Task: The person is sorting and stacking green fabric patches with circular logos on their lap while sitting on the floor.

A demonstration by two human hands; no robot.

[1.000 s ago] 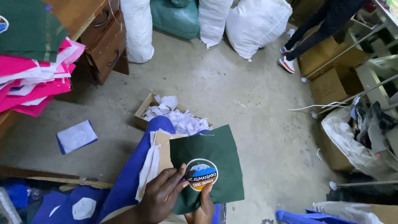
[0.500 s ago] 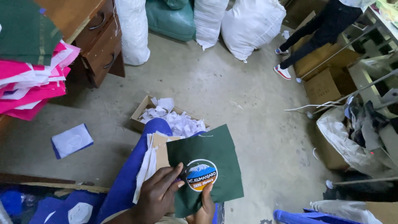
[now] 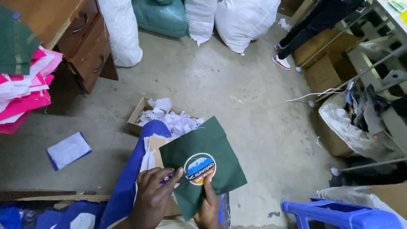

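A dark green fabric piece [image 3: 222, 148] with a round printed patch [image 3: 200, 168] lies on my lap over a stack of brown and white sheets [image 3: 151, 148]. My left hand [image 3: 154, 195] rests on its left edge, fingers spread beside the patch, with something purple under the fingertips. My right hand [image 3: 207, 208] pinches the fabric's lower edge just below the patch. Blue cloth [image 3: 127, 178] covers my leg underneath.
A cardboard box of white paper scraps [image 3: 165, 116] sits on the concrete floor ahead. Pink and green fabric stacks [image 3: 21, 91] lie left by a wooden drawer unit [image 3: 87, 51]. Stuffed sacks [image 3: 241, 21], another person's legs [image 3: 296, 36], cardboard boxes [image 3: 322, 74], a blue plastic stool [image 3: 339, 214].
The view has shifted slightly. My hands stay on the green fabric; the left fingers have slid a little toward the patch.
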